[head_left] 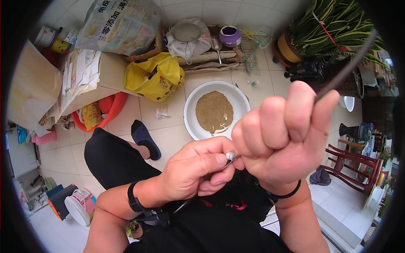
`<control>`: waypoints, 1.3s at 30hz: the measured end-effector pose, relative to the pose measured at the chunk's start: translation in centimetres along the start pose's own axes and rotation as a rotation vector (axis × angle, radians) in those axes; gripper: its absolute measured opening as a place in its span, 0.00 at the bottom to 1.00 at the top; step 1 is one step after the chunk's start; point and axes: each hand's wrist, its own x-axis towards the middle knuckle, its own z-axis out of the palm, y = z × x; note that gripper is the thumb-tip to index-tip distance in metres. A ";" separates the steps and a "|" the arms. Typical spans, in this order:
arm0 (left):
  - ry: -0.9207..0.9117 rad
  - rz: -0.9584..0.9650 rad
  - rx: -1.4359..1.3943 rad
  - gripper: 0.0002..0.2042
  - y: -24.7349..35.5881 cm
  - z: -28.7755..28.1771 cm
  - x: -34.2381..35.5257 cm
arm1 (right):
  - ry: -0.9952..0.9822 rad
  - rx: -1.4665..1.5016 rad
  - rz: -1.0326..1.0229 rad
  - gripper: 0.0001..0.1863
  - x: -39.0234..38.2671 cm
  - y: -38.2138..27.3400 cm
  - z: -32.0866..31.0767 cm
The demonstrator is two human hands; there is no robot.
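My left hand point(198, 166) pinches a small silver metal piece point(230, 156) between thumb and fingers, at the centre of the view. My right hand point(280, 139), held higher and closer to the camera, is curled round a long dark thin rod or cord point(352, 60), which runs up to the upper right; the two hands meet near the silver piece, where the detail is partly hidden. Beyond them on the tiled floor is a white basin point(192, 110) with a layer of brown sandy material point(213, 109) inside.
A yellow bag point(154, 78), boxes, a red tub point(114, 109), a purple pot point(230, 36) and a metal scoop line the back and left. A potted plant point(333, 33) stands upper right, a wooden chair point(350, 166) right. My slippered foot point(145, 139) rests left of the basin.
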 end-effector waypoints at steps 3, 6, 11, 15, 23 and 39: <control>-0.012 0.027 0.019 0.13 -0.1 -0.3 0.3 | 0.072 -0.013 -0.103 0.28 0.3 -1.2 0.8; -0.017 0.037 0.019 0.13 -0.2 -0.7 0.3 | 0.021 -0.034 -0.088 0.28 0.3 -1.0 0.7; -0.016 0.076 0.046 0.13 -0.5 -0.7 0.5 | -0.045 -0.086 -0.040 0.28 -0.1 -0.4 -0.1; -0.018 0.096 0.098 0.16 -0.8 -0.6 0.7 | -0.020 -0.053 -0.021 0.29 -0.1 -0.2 -0.9; -0.134 0.018 0.008 0.16 -0.6 -1.2 0.9 | -0.013 -0.058 -0.002 0.29 -0.3 -0.5 -0.8; -0.078 0.067 0.034 0.12 -1.6 0.0 0.2 | -0.028 -0.004 0.018 0.29 -0.6 0.9 0.7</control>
